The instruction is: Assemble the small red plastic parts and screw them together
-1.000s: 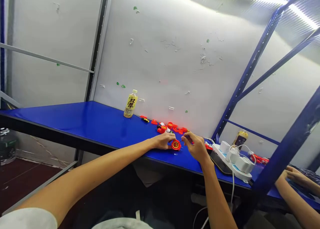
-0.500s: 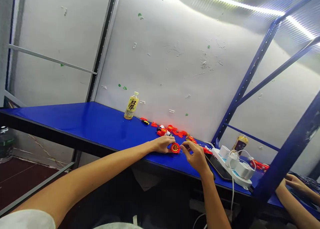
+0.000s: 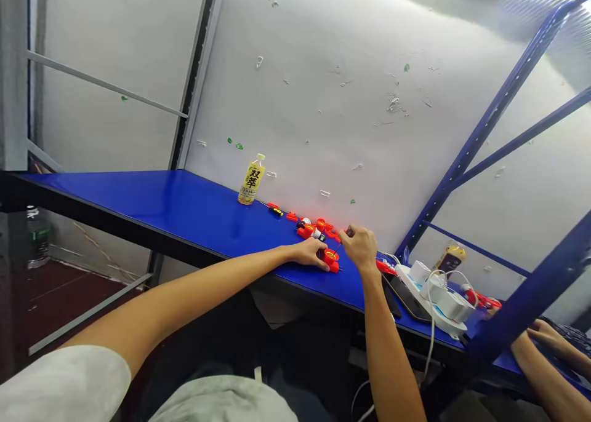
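My left hand (image 3: 310, 251) grips a red plastic part (image 3: 331, 265) with a round, yellow-rimmed opening facing up, held at the blue tabletop. A small dark pin sticks out at its right side. My right hand (image 3: 361, 246) is closed around the dark handle of a screwdriver (image 3: 350, 231), just above and to the right of the part. Its thin shaft slants down toward the opening; I cannot tell whether the tip touches. Just beyond my left hand lies another red piece (image 3: 305, 230) with a white and black end.
Several loose red parts (image 3: 330, 230) lie along the wall, with a black-and-yellow screwdriver (image 3: 276, 211) and a yellow drink bottle (image 3: 252, 179) farther left. On the right are a phone (image 3: 409, 299) and a white power strip (image 3: 434, 302) with chargers. Another person's arms (image 3: 540, 354) show beyond the blue post (image 3: 521, 299).
My right hand has risen away from beside the red part and now holds a screwdriver above it. The red part's opening has turned upward in my left hand. The view has shifted.
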A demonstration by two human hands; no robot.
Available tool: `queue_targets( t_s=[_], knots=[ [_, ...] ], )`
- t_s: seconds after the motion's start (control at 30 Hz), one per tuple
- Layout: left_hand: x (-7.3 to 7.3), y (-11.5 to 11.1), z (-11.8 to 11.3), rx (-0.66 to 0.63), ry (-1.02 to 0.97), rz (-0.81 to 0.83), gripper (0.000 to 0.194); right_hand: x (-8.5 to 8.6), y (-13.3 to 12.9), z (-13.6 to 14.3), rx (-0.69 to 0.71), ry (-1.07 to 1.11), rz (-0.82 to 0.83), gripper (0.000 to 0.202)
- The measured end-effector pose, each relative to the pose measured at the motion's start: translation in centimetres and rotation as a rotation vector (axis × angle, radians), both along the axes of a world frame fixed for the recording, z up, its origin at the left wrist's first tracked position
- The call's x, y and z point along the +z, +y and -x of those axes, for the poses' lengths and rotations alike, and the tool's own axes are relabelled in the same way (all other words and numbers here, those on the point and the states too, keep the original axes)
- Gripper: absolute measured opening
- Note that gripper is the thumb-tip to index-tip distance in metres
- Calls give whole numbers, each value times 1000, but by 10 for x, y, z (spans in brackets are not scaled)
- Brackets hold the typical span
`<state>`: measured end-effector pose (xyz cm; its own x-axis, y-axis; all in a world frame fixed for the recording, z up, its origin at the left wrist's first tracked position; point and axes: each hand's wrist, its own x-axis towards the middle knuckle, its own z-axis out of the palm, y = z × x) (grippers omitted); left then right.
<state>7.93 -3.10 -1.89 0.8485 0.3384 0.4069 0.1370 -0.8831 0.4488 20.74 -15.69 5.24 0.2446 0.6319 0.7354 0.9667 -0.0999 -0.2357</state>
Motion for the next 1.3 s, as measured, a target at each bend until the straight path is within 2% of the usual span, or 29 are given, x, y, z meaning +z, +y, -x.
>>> queue_targets(
  t_s=[0.13, 0.27, 0.43, 0.6, 0.7, 0.77, 0.9, 1.0, 1.17, 1.3],
  knots=[
    [3, -5, 2, -16, 11, -5, 42, -2, 13, -3, -24, 45, 28, 27],
    [8, -9, 4, -50, -128, -19, 39, -10, 24, -8, 58, 94, -9, 34],
    [11, -10, 2, -209, -380, -42, 25, -20, 31, -12, 206, 218, -121, 40],
    [8, -8, -8, -231, -402, 105, 20, -26, 36, -10, 360, 335, -160, 44],
    [7, -9, -11, -212, -406, 118, 18, -29, 35, -10, 404, 389, -168, 45],
    [7, -10, -10, -199, -409, 107, 16, -30, 32, -12, 505, 454, -144, 44],
    [7, -14, -5, -179, -417, 75, 11, -29, 23, -17, 800, 632, -59, 52],
    [6, -16, -4, -168, -425, 60, 12, -28, 19, -19, 904, 675, -34, 49],
    [5, -16, -5, -163, -424, 36, 11, -27, 17, -15, 931, 698, -124, 42],
    [6, -17, -4, -176, -417, 10, 11, -30, 18, -14, 837, 708, -216, 35]
  ],
)
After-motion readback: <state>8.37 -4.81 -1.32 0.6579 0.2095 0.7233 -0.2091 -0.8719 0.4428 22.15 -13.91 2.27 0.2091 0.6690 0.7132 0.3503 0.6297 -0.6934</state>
